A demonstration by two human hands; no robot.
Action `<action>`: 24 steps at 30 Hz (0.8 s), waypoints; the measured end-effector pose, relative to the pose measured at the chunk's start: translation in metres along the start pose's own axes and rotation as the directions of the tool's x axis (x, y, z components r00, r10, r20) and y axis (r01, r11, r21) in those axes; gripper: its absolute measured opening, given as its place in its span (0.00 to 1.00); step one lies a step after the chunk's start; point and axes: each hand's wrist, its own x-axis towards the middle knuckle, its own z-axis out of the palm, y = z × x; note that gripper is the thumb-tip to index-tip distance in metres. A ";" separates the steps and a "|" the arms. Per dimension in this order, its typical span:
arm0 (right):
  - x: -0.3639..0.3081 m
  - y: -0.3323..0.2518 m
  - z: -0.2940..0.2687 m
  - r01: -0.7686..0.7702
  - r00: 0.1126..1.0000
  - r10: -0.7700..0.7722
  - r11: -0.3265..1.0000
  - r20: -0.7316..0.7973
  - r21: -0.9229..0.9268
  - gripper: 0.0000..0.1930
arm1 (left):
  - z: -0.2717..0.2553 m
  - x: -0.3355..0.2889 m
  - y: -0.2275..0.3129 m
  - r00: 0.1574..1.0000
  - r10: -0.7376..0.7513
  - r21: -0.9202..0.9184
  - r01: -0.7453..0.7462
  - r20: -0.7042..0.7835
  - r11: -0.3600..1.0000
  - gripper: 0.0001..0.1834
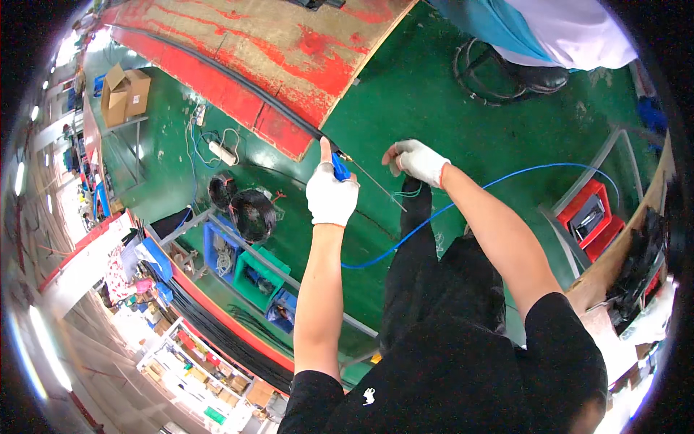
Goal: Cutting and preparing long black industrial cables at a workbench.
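My left hand (332,192), in a white glove with bare fingertips, is closed around a blue-handled tool (340,168). Its index finger points up along the end of a long black cable (238,78) lying over the board. A thin, stiff rod or wire (379,184) slants down from near the tool. Thin green strands (409,194) hang by its lower part. To the right, my right hand (419,160) is gloved too, its fingers loosely bent and apart, with nothing visible between them. Its underside is partly hidden.
The red-painted wooden board (289,137) ends at the left hand. A blue hose (506,176) arcs across the right side. A metal frame with a green crate (264,278) stands left, beside black coils (253,215). A red bin (584,210) is at right. Another person (571,32) is at far right.
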 end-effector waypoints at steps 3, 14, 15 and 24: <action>0.007 -0.032 0.012 -0.016 0.998 0.007 0.990 0.062 0.138 0.16 | 0.000 -0.002 -0.002 1.000 -0.004 -0.016 0.005 0.023 1.000 0.53; -0.092 -0.021 0.001 -0.067 0.956 0.175 0.912 0.236 -0.406 0.18 | 0.001 0.001 -0.006 0.999 -0.017 -0.012 0.017 0.046 1.000 0.54; -0.097 -0.005 -0.011 -0.119 0.960 0.210 0.904 0.185 -0.412 0.18 | 0.000 0.001 -0.005 0.999 -0.028 -0.020 0.029 0.044 0.999 0.54; -0.034 -0.026 -0.021 -0.008 0.992 -0.022 0.973 -0.126 -0.230 0.23 | 0.001 0.002 -0.003 0.996 -0.064 -0.021 0.065 0.063 0.998 0.54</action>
